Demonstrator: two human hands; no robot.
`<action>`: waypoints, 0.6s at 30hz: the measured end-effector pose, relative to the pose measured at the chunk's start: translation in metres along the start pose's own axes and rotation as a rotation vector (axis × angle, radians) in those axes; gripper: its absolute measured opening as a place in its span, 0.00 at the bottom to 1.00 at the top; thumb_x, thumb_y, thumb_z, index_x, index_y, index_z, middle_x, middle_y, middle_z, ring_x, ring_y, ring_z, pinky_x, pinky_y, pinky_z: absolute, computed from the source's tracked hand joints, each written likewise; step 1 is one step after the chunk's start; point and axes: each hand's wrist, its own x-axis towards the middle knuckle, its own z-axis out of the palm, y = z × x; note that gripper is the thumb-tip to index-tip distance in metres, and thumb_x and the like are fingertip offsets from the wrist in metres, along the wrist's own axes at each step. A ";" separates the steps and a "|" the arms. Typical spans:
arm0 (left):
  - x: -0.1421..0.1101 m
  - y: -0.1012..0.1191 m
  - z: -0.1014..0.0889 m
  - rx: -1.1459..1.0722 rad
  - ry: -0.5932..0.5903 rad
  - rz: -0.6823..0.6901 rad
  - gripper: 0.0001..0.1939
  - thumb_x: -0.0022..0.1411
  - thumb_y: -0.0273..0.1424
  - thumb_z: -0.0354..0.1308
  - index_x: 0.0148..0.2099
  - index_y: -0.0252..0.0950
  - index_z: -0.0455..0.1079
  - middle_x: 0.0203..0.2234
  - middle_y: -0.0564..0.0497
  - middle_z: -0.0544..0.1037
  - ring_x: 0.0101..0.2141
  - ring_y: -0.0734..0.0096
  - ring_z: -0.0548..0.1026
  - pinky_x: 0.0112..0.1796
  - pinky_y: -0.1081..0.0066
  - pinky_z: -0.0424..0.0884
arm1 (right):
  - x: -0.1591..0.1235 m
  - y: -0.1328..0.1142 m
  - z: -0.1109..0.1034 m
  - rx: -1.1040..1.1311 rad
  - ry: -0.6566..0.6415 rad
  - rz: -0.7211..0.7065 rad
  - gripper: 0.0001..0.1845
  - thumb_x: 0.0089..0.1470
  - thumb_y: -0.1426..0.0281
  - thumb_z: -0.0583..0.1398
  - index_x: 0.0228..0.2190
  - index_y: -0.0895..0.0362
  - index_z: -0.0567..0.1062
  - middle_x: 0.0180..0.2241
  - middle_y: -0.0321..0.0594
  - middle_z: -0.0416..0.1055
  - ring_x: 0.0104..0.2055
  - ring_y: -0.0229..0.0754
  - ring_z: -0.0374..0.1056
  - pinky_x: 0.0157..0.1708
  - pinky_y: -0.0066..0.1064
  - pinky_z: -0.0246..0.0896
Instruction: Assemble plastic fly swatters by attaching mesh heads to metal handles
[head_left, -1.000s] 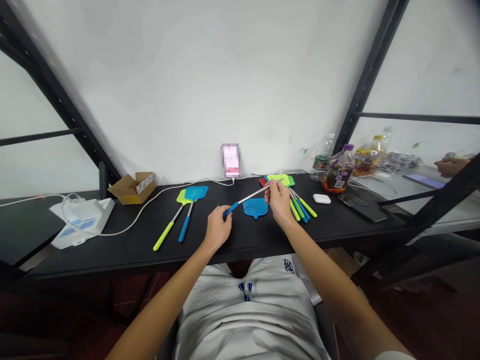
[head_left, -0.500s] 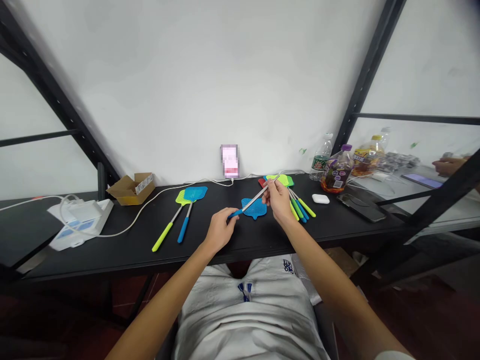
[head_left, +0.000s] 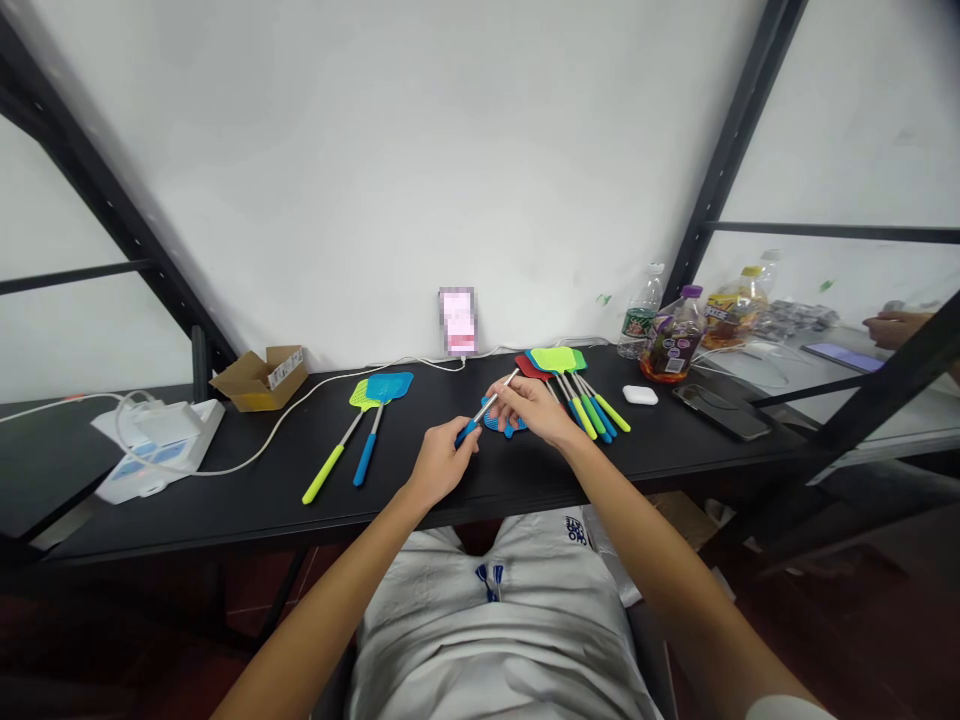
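While left (head_left: 440, 462) clasps handle (head_left: 466, 432), right (head_left: 534, 408) pinches rod (head_left: 485, 408).

Workroom of some sort, office-like; exact kind unclear. Narrow black counter (head_left: 259, 495) under the fingers (head_left: 504, 392), slotted metal uprights (head_left: 124, 222) far off either side, plain white wall (head_left: 450, 150) beyond. Open cardboard box (head_left: 259, 382) left of fingers, purple-capped drink bottle (head_left: 673, 340) right. Farther right, another person's hand (head_left: 896, 328) over a neighbouring light-coloured work surface (head_left: 810, 405).
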 end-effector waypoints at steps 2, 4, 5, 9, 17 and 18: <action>0.000 0.000 0.000 -0.003 0.017 -0.020 0.12 0.65 0.37 0.53 0.33 0.37 0.72 0.23 0.53 0.75 0.20 0.75 0.69 0.25 0.76 0.61 | -0.001 -0.001 0.002 -0.046 -0.072 0.028 0.22 0.57 0.51 0.58 0.36 0.59 0.73 0.26 0.39 0.75 0.21 0.36 0.71 0.17 0.22 0.57; 0.000 0.001 0.000 0.003 0.023 -0.029 0.11 0.65 0.38 0.53 0.38 0.38 0.73 0.23 0.53 0.75 0.20 0.76 0.69 0.24 0.76 0.62 | -0.001 0.000 0.003 -0.090 -0.099 0.047 0.23 0.57 0.51 0.57 0.38 0.59 0.74 0.26 0.39 0.75 0.22 0.36 0.71 0.17 0.22 0.57; 0.000 0.000 0.000 0.006 0.025 -0.028 0.11 0.65 0.38 0.53 0.41 0.38 0.73 0.23 0.54 0.75 0.20 0.76 0.69 0.24 0.76 0.62 | 0.000 0.000 0.003 -0.118 -0.100 0.055 0.24 0.58 0.50 0.57 0.39 0.59 0.74 0.27 0.40 0.75 0.22 0.36 0.71 0.18 0.23 0.58; 0.000 -0.001 0.000 -0.009 0.100 -0.043 0.15 0.68 0.40 0.49 0.50 0.40 0.70 0.22 0.57 0.72 0.20 0.75 0.70 0.24 0.76 0.63 | 0.003 0.005 -0.002 -0.411 0.110 0.072 0.28 0.64 0.50 0.47 0.40 0.59 0.74 0.32 0.45 0.76 0.33 0.42 0.74 0.31 0.29 0.65; 0.000 -0.003 0.000 0.039 0.195 -0.073 0.16 0.68 0.42 0.47 0.32 0.38 0.65 0.22 0.55 0.73 0.21 0.76 0.71 0.26 0.75 0.63 | -0.003 0.016 0.005 -1.374 0.318 0.345 0.33 0.57 0.48 0.56 0.45 0.67 0.72 0.48 0.66 0.68 0.54 0.64 0.62 0.50 0.45 0.57; 0.000 -0.003 0.000 0.044 0.193 -0.073 0.16 0.68 0.42 0.47 0.32 0.38 0.64 0.22 0.56 0.73 0.21 0.75 0.71 0.26 0.75 0.63 | -0.004 0.016 0.008 -1.384 0.324 0.348 0.36 0.56 0.46 0.56 0.46 0.68 0.72 0.48 0.66 0.68 0.54 0.64 0.62 0.50 0.45 0.57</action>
